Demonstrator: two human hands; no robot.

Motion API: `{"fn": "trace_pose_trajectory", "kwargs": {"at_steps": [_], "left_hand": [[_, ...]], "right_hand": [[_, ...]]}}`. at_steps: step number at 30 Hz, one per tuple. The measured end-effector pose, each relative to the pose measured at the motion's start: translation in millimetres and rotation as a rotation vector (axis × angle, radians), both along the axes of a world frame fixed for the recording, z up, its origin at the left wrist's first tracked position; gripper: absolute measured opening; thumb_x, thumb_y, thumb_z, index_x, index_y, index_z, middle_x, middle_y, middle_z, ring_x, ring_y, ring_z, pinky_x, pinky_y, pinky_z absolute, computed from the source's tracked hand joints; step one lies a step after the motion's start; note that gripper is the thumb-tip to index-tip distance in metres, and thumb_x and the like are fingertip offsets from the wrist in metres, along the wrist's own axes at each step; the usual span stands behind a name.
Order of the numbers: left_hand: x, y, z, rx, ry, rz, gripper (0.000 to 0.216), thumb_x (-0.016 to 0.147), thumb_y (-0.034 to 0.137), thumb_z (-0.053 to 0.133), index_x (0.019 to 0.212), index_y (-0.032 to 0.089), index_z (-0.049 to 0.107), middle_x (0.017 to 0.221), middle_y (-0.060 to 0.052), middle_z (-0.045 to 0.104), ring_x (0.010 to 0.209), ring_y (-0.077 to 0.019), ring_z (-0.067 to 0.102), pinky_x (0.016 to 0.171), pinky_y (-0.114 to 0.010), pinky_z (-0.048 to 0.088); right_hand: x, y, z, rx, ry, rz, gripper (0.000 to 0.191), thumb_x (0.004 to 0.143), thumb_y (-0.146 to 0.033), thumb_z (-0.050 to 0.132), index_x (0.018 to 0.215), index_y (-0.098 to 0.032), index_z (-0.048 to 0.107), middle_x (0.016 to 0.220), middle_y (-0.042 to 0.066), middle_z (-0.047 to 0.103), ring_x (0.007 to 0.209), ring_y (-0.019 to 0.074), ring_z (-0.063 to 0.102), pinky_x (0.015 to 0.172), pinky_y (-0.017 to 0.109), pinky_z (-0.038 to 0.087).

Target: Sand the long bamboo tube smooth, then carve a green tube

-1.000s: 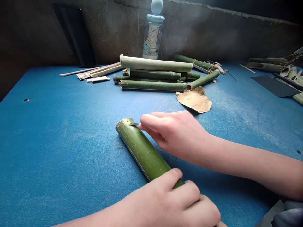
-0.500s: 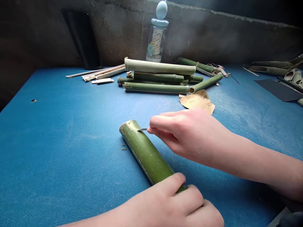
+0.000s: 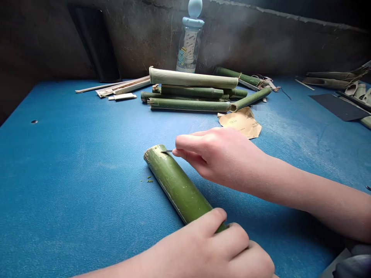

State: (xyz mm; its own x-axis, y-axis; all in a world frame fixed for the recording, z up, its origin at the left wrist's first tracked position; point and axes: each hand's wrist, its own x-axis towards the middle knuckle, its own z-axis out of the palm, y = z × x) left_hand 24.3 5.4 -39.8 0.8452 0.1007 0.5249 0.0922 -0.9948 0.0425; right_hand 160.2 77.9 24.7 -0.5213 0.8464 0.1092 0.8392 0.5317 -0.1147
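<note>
A green piece of bamboo lies slantwise on the blue table, its far end scraped pale. My left hand is closed over its near end, pressing it against the table. Between the fingers of my right hand is a thin metal blade; its handle is hidden in the grip. The blade's tip touches the pale scraped patch close to the far end. A few green shavings rest on the table left of the bamboo.
Behind my hands lies a stack of bamboo pieces, with split strips to its left. A clear bottle with a blue top stands at the wall. Torn brown paper is beyond my right hand. A dark sheet and more bamboo lie right.
My right hand has moved a little away and to the left, carrying the blade nearer the bamboo's far end. My left hand keeps its hold. The whole view has shifted slightly.
</note>
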Motion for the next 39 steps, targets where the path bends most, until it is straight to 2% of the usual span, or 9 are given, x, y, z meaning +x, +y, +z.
{"fn": "trace_pose_trajectory", "kwargs": {"at_steps": [11,19,23,26,28,39], "left_hand": [[-2,5,12.6,0.025,0.088,-0.016,0.029,0.098,0.02,0.047,0.098,0.036,0.071,0.094,0.013,0.066,0.072,-0.0097,0.052,0.075,-0.03,0.047],[-2,2,3.0,0.032,0.041,-0.021,0.023,0.097,0.023,0.051,0.098,0.034,0.071,0.097,0.011,0.065,0.076,-0.0104,0.052,0.078,-0.031,0.046],[-1,-1,-4.2,0.022,-0.024,0.005,0.016,0.095,0.024,0.055,0.093,0.03,0.071,0.099,0.009,0.064,0.077,-0.0106,0.051,0.079,-0.031,0.046],[-1,-2,-5.4,0.025,-0.018,0.01,0.016,0.095,0.024,0.055,0.095,0.03,0.07,0.101,0.009,0.064,0.077,-0.0106,0.051,0.079,-0.031,0.046],[-1,-2,-5.2,0.029,-0.023,0.025,0.016,0.094,0.024,0.056,0.094,0.03,0.07,0.1,0.01,0.064,0.078,-0.0105,0.051,0.08,-0.031,0.047],[-4,0,1.6,0.015,0.028,0.005,0.018,0.095,0.024,0.055,0.097,0.032,0.071,0.106,0.011,0.066,0.078,-0.0099,0.052,0.081,-0.029,0.048]], "right_hand": [[-4,2,-5.1,0.024,0.024,-0.016,0.03,0.101,-0.037,0.038,0.088,-0.022,0.061,0.068,0.0,0.06,0.059,0.0131,0.047,0.057,0.029,0.015],[-10,17,-26.6,0.031,-0.065,-0.03,0.018,0.099,-0.026,0.042,0.096,-0.024,0.06,0.081,-0.001,0.067,0.057,0.0127,0.05,0.055,0.03,0.014],[-2,16,-8.1,0.037,-0.016,-0.06,0.026,0.099,-0.036,0.041,0.093,-0.023,0.063,0.077,0.001,0.066,0.062,0.0146,0.053,0.056,0.029,0.018],[5,11,11.3,-0.068,-0.004,-0.013,0.023,0.096,-0.033,0.045,0.091,-0.023,0.066,0.073,0.001,0.066,0.063,0.015,0.053,0.057,0.028,0.023],[8,8,17.3,-0.14,0.014,0.017,0.021,0.095,-0.03,0.047,0.093,-0.024,0.067,0.074,0.002,0.067,0.066,0.0156,0.055,0.058,0.027,0.025],[10,12,11.3,-0.21,0.074,0.042,0.018,0.094,-0.028,0.048,0.088,-0.025,0.065,0.073,-0.001,0.067,0.062,0.0138,0.055,0.059,0.026,0.029]]}}
